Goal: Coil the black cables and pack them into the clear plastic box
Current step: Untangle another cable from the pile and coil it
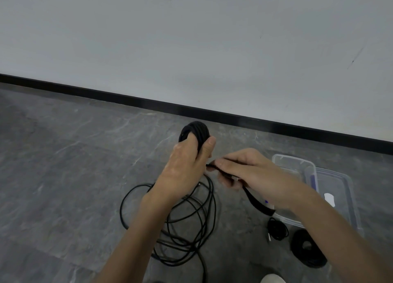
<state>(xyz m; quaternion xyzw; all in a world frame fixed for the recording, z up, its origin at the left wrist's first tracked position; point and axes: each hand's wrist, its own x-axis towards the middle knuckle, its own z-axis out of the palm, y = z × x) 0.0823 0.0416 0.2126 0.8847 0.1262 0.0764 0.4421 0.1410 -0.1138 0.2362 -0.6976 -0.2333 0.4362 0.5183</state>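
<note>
- Closest to you, below your left wrist, a loose black cable (191, 225) lies sprawled in overlapping loops on the grey stone floor (63, 176)
- Below your right forearm, two small wound cable bundles (306, 247) rest on the floor, just beside the near edge of the clear plastic box
- Your right hand (253, 172) is curled closed, its fingertips pinching a flat black strap (256, 199); the strap's free end hangs down below that hand
- The clear plastic box (297, 168) sits open on the floor behind and to the right of your right hand, with its clear lid (342, 195) lying against its right side
- Your left hand (187, 165) is raised just left of your right hand, fingers and thumb closed around a tightly wound coil of black cable (195, 131) that stands up above the knuckles
- The strap's near end reaches toward your left thumb; whether it touches the coil cannot be told
- Beyond both hands, a black skirting board (127, 97) runs along the foot of a pale wall (191, 38)
</note>
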